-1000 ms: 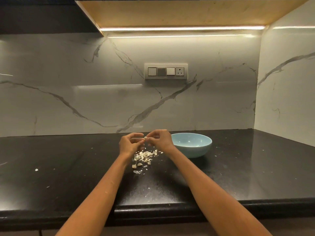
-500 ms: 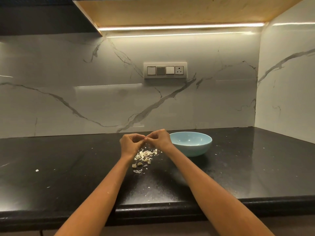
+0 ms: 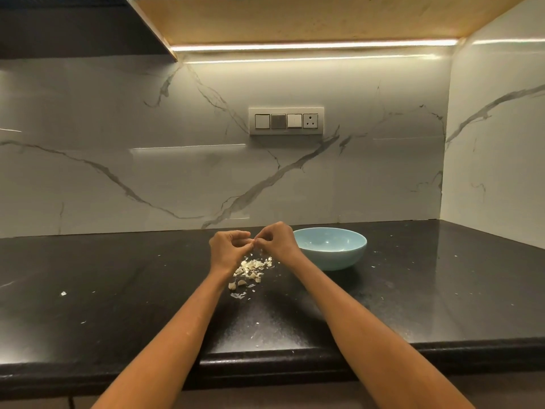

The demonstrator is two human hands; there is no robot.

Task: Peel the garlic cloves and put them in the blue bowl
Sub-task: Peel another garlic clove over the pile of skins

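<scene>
Head view is showing us working at the back of a black counter (image 3: 118, 290), just in front of a marble wall. We are holding our left hand (image 3: 228, 249) and right hand (image 3: 277, 240) together, fingertips meeting above a small pile of garlic skins and cloves (image 3: 249, 268). Both hands are curling tightly, and we are pinching one garlic clove (image 3: 254, 241) between them; only a pale sliver of it is showing, so we cannot tell how much skin is clinging to it. The blue bowl (image 3: 333, 255) is sitting just beside our right hand, on its right; from this angle nothing is plainly showing inside it.

We are judging the clove to be light, small and firm, with a dry papery skin that tears in flakes and a slick surface once it is bare. We are thinking the best hold is at the two ends: one hand steadying the blunt root end, the other catching a loose edge of skin with a nail and pulling along the length. Squeezing the middle too hard is likely to shoot the clove out of our fingers, so a light pinch is suiting it better.
</scene>
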